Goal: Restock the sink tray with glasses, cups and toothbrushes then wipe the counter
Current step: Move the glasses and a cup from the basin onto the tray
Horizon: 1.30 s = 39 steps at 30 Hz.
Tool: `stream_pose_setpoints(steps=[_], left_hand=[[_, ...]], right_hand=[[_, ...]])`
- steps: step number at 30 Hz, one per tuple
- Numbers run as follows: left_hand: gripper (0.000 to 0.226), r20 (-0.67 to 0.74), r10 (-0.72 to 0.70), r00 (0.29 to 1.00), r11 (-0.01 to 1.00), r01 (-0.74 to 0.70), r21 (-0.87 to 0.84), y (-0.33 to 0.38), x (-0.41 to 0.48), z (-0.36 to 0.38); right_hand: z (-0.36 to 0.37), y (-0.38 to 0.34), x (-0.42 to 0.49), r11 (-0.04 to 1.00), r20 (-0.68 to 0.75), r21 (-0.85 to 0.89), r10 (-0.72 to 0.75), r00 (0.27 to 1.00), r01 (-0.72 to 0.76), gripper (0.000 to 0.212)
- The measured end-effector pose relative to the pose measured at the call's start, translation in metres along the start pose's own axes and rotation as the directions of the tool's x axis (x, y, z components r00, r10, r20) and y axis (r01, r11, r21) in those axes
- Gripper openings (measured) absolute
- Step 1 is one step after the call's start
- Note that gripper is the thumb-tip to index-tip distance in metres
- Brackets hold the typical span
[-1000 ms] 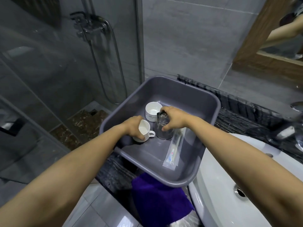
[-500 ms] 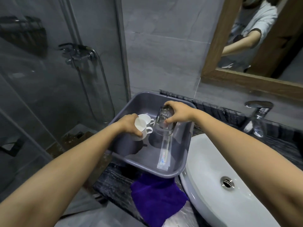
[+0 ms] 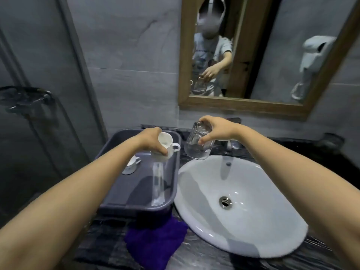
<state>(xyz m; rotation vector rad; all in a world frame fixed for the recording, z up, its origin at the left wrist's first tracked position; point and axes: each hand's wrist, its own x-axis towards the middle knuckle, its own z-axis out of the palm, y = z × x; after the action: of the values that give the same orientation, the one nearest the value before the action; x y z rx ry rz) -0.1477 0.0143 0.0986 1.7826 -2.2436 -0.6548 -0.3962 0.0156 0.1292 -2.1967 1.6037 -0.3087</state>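
Both hands are loaded here. The left hand [image 3: 151, 142] is wrapped around a white cup [image 3: 164, 146], tipped on its side above the far end of the grey tub [image 3: 109, 203]. The right hand [image 3: 215, 130] pinches a clear glass [image 3: 197, 143] from above, mouth tilted down, hanging between the tub's right wall and the far rim of the white sink [image 3: 243, 238]. A second cup [image 3: 131, 165] sits in the tub, and a wrapped toothbrush [image 3: 157, 184] lies along the tub's right side.

I'd guess the step is carrying these two over to wherever they get set out. I can't make out a separate sink tray, so no idea on the exact spot. Tip: turn the glass upright before setting it down, and lower it straight. Glass on stone chips easily.

Room-wise, the tap [image 3: 230, 144] stands just behind and below the glass, so keep it clear. The dark tabletop [image 3: 214, 258] behind the sink is a narrow strip, with more open space far right. The purple cloth [image 3: 155, 244] sits at the near edge, partly tucked under the tub, handy for wiping later.
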Motion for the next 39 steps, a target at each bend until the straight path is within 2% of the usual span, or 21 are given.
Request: stream_pose_setpoints(steps=[6, 16, 20, 22, 25, 29, 39], left_hand=[[0.069, 0.057, 0.113, 0.992, 0.993, -0.114, 0.012, 0.078, 0.022, 0.033], [0.066, 0.164, 0.275, 0.947, 0.959, -0.283, 0.028, 0.226, 0.077, 0.12], [0.073, 0.188, 0.292, 0.938, 0.953, -0.302, 0.026, 0.282, 0.098, 0.159], [0.066, 0.2, 0.298, 0.933, 0.951, -0.309, 0.025, 0.304, 0.108, 0.178], [0.061, 0.22, 0.294, 0.93, 0.952, -0.304, 0.014, 0.327, 0.122, 0.204], [0.075, 0.237, 0.284, 0.929, 0.957, -0.292, -0.004, 0.349, 0.134, 0.228], [0.077, 0.286, 0.278, 0.917, 0.956, -0.293, 0.01, 0.371, 0.175, 0.26]], right_hand=[[-0.037, 0.062, -0.062, 0.991, -0.06, 0.017, 0.134, 0.989, -0.133, 0.081], [-0.088, 0.197, -0.152, 0.947, -0.078, 0.034, 0.322, 0.943, -0.32, 0.081], [-0.098, 0.255, -0.177, 0.927, -0.076, 0.028, 0.376, 0.924, -0.375, 0.081], [-0.097, 0.283, -0.186, 0.921, -0.083, 0.014, 0.388, 0.918, -0.389, 0.082], [-0.091, 0.32, -0.198, 0.906, -0.084, 0.036, 0.423, 0.902, -0.422, 0.087], [-0.089, 0.363, -0.207, 0.873, -0.098, 0.061, 0.487, 0.868, -0.483, 0.091], [-0.081, 0.433, -0.207, 0.755, -0.276, 0.199, 0.655, 0.704, -0.624, 0.098]])
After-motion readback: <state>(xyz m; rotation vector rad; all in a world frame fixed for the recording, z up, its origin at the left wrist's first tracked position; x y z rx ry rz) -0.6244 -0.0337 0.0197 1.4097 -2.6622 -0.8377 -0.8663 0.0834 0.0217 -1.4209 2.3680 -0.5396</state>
